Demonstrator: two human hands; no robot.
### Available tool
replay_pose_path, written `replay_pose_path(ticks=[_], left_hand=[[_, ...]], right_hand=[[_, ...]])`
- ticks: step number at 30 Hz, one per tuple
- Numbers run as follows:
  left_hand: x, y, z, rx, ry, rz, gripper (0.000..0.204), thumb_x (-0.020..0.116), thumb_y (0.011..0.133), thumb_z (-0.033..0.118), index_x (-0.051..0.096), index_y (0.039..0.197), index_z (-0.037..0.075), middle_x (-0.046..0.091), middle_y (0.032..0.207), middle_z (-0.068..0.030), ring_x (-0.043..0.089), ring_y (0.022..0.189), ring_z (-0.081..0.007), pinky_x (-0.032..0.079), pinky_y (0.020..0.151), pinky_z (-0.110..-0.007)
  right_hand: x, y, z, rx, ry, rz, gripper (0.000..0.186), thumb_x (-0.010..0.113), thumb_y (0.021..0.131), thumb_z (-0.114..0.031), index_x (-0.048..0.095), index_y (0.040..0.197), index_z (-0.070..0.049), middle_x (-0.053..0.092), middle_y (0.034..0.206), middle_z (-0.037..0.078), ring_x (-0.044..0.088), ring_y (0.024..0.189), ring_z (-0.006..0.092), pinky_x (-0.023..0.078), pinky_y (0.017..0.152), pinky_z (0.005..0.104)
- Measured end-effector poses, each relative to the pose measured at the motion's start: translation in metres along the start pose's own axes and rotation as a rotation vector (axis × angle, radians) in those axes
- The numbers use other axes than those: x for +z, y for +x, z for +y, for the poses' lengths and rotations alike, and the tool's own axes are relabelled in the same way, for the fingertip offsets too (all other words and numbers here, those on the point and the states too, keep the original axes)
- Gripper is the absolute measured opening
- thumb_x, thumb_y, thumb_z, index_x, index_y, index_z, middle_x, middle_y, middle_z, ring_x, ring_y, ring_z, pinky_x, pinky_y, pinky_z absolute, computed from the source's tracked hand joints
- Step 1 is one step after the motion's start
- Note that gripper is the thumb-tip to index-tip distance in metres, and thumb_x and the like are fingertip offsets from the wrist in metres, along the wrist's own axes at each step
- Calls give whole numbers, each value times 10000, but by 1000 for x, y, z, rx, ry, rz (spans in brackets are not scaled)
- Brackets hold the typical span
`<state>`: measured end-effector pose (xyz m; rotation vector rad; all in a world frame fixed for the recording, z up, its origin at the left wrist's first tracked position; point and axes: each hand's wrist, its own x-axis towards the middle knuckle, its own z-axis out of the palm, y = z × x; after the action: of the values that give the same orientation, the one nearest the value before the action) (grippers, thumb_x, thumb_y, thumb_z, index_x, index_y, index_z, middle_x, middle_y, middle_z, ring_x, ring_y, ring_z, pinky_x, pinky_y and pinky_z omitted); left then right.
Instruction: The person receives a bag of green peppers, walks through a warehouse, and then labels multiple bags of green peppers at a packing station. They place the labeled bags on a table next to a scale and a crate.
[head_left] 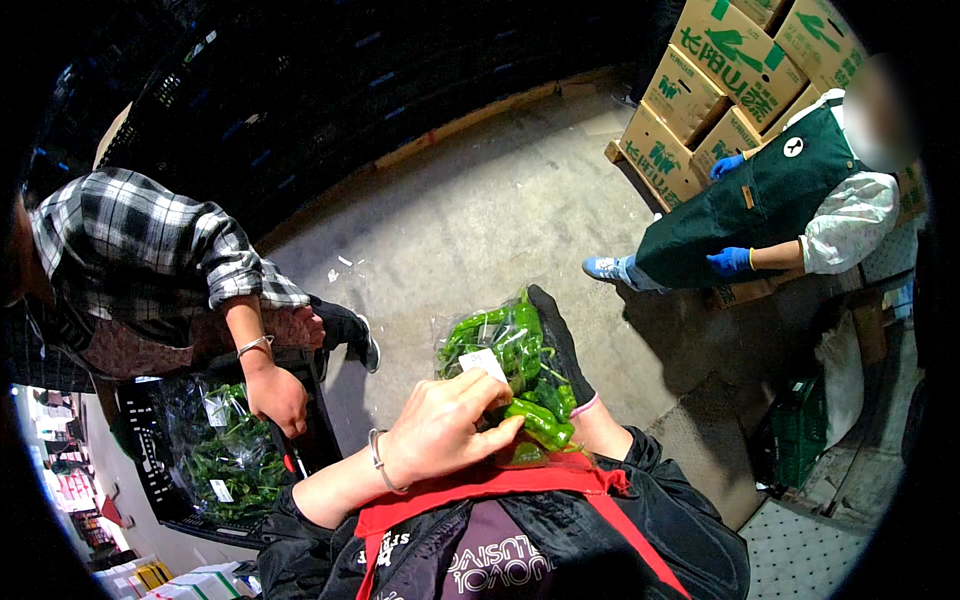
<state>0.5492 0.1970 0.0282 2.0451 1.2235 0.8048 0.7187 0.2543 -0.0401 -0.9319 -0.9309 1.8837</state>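
Note:
A clear plastic bag of green peppers (518, 340) with a white label is held in front of my body. My right hand (562, 350), in a black glove with a pink cuff, grips it from the right side. My bare left hand (450, 420), a bangle on its wrist, lies across the near end of the bag. Its thumb and forefinger close on a glossy green pepper (542, 426) near my red apron strap (480, 484). The left hand hides part of the bag, and its other fingertips are tucked out of sight.
To the left, a person in a checked shirt (150, 240) reaches to a black crate (160, 490) holding bagged greens (225, 450). At the right stands a person in a dark green apron (745, 215) and blue gloves. Cartons (700, 95) are stacked behind; a green crate (800, 430) stands nearer.

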Motion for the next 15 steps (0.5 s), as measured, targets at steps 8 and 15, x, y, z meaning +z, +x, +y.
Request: replay_pose_path(ticks=[8, 15], left_hand=[[-3, -8, -21, -89, -74, 248, 42, 652, 747, 34, 629, 780, 18, 606, 696, -99, 613, 576, -184, 476, 526, -272], [9, -17, -37, -492, -409, 243, 179, 666, 816, 84, 639, 941, -42, 615, 709, 0, 539, 611, -39, 443, 547, -210]], right_hand=[[-11, 19, 18, 16, 227, 116, 447, 470, 916, -460, 549, 1143, -84, 628, 985, 90, 606, 895, 227, 491, 842, 362], [-17, 23, 18, 151, 671, -37, 387, 484, 920, -430, 576, 1036, -73, 632, 923, 79, 610, 853, 203, 500, 792, 340]])
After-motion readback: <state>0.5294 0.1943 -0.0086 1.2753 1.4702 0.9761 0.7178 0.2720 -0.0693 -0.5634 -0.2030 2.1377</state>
